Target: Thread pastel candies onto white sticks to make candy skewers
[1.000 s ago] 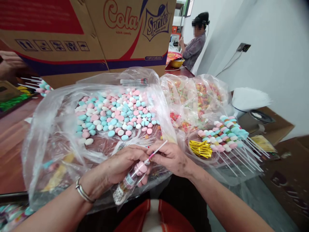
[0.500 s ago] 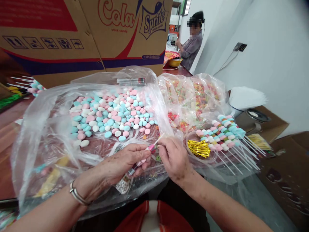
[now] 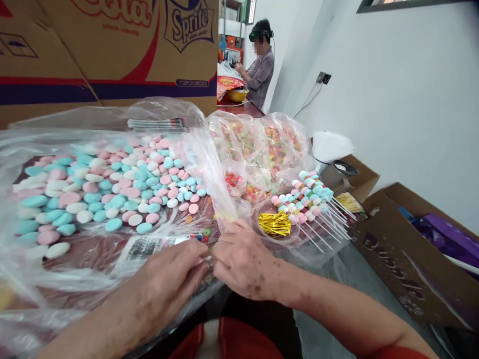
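Observation:
My left hand (image 3: 174, 274) and my right hand (image 3: 243, 264) meet low in the middle, fingers closed and nearly touching. The wrapped candy skewer seen in my left hand half a second ago is now mostly hidden by the fingers; a small pale bit shows between the hands. What my right fingers pinch is hidden. Beyond my left hand lies a flat printed wrapper (image 3: 144, 248). Behind it spread loose pink, blue and white candies (image 3: 116, 187) on clear plastic. Gold twist ties (image 3: 274, 224) and finished candy skewers (image 3: 309, 194) lie to the right of my right hand.
Clear bags of colourful gummies (image 3: 258, 144) stand behind. A large carton (image 3: 112, 55) rises at the back left. Printed sticks or sleeves (image 3: 155, 124) lie near it. An open carton (image 3: 396, 269) is at the right. A person (image 3: 262, 70) works further back.
My view has turned right, so things sit further left. My hands have come closer together, and the skewer and its stick have gone from sight behind the fingers.

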### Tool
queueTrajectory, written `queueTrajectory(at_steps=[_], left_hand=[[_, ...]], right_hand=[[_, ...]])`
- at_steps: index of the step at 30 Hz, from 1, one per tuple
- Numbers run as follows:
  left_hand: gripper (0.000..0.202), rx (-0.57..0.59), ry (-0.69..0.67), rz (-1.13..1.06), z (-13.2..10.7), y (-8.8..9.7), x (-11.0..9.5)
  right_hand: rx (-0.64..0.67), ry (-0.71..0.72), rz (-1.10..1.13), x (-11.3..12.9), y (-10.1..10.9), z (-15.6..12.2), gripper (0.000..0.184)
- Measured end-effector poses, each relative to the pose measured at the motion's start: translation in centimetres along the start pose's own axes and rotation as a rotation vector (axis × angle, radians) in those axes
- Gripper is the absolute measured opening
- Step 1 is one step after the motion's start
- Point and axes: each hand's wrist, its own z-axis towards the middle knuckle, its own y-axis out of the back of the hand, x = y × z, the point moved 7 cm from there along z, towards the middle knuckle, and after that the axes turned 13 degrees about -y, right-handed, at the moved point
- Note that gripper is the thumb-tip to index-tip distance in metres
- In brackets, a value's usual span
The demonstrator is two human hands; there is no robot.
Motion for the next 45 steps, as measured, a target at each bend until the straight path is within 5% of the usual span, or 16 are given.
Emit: queueTrajectory(at_steps=[4,7,12,15,21,29,32,34,36,39,45], left_hand=[[0.014,-0.032,-0.368,0.391,-0.5,0.0,-1.9],[0.008,-0.03,-0.287,0.436,-0.2,1.1,-1.1],[0.021,-0.112,0.003,0.192,0.2,2.7,0.4],[0.025,-0.107,0.065,0.096,0.3,2.2,0.9],[0.028,-0.118,0.134,-0.039,0.6,1.6,1.4],[0.02,-0.17,0.259,-0.374,0.2,0.9,2.5],[0.017,-0.186,0.284,-0.525,0.4,-0.2,2.3],[0.016,-0.168,0.284,-0.604,0.8,-1.2,1.8],[0.016,-0.147,0.283,-0.663,1.2,-2.2,1.5],[0.016,-0.16,0.304,-0.706,1.4,-2.8,1.8],[0.011,-0.215,0.332,-0.723,0.6,-2.7,3.2]], right_hand=[[-0.003,-0.108,0.119,-2.0,2.0,-0.4,0.024],[-0.034,-0.323,0.083,-6.3,4.5,-1.3,0.025],[0.502,-0.609,-0.432,-13.1,3.0,-4.0,0.024],[0.559,-0.613,-0.501,-14.0,1.7,-4.3,0.018],[0.561,-0.609,-0.54,-14.3,0.8,-3.8,0.024],[0.474,-0.739,-0.518,-14.6,3.5,-4.0,0.028],[0.191,-0.745,-0.276,-12.8,4.4,-3.0,0.027],[-0.046,-0.686,0.049,-10.7,4.5,-2.2,0.023],[-0.149,-0.621,0.36,-8.5,3.7,-1.3,0.02],[-0.091,-0.571,0.636,-5.7,1.6,-0.1,0.022],[0.041,-0.54,0.719,-4.2,0.0,0.7,0.029]])
